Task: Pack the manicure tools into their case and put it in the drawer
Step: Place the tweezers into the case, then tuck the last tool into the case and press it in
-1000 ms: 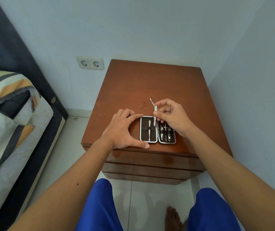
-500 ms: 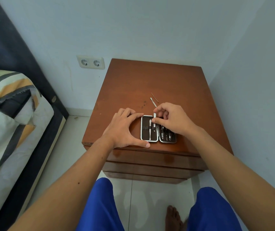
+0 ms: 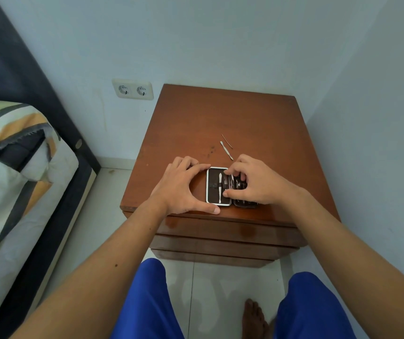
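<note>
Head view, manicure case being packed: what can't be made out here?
- Right half of the case: covered by the right hand, tools there uncountable.
- Tool under the right fingers: mostly hidden, seating unclear.
- Thin pin on the nightstand: too small to identify.
- Drawers: handles not visible.

Both hands at an open manicure case

Left hand (image 3: 183, 189) braces the black, white-rimmed manicure case (image 3: 214, 185) on the brown wooden nightstand (image 3: 232, 123); right hand (image 3: 257, 183) presses tools inside.

The person wears bright blue shorts (image 3: 147, 302) of smooth fabric, one leg showing on each side of a bare foot (image 3: 253, 319). Both forearms are bare, without sleeves, watch or rings, and the left forearm (image 3: 93, 272) carries a few small dark moles.
</note>
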